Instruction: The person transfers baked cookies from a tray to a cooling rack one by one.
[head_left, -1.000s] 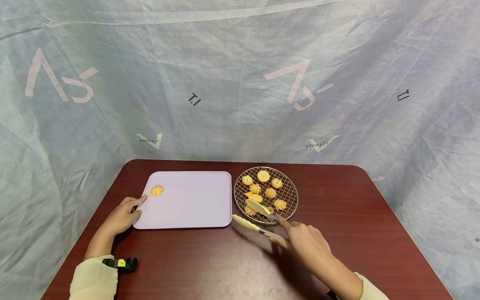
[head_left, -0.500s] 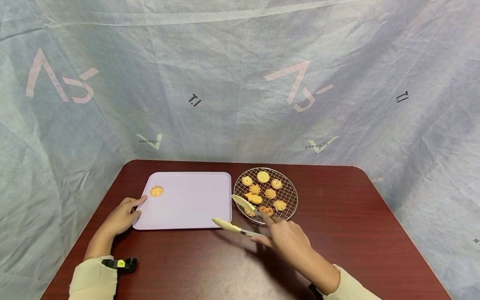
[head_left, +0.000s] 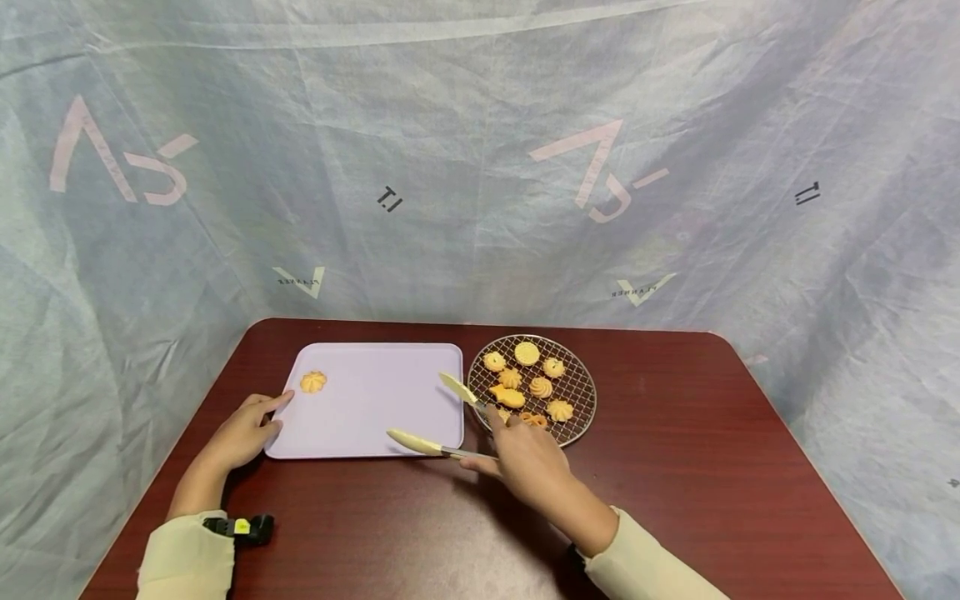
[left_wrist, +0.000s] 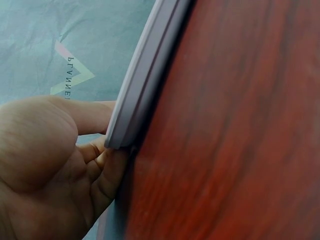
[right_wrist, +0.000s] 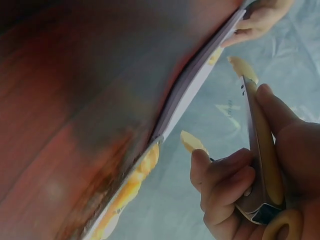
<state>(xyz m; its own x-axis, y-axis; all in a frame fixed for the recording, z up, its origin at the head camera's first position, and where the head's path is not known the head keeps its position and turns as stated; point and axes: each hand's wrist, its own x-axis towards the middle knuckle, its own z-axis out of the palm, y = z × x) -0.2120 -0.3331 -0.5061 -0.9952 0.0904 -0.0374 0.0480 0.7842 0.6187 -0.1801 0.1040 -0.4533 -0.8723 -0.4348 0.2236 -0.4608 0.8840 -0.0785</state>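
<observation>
My left hand holds the left edge of a lilac tray, its fingers at the rim in the left wrist view. One flower-shaped cookie lies near the tray's left side. My right hand grips a pair of tongs with pale yellow tips. Both tips, spread apart with nothing between them, point left over the tray's right part. Beneath and beyond this hand lies a round wire rack bearing several cookies; the hand partly covers its near left side.
On the rack are a fish-shaped cookie, a pretzel-shaped one, a round one and swirled ones. The rack stands close to the tray's right edge on a dark red table. A grey cloth hangs behind.
My right hand has moved left with the tongs, from over the rack's near side to the tray's right part. The pretzel-shaped cookie has come into fuller view. My left hand stays put.
</observation>
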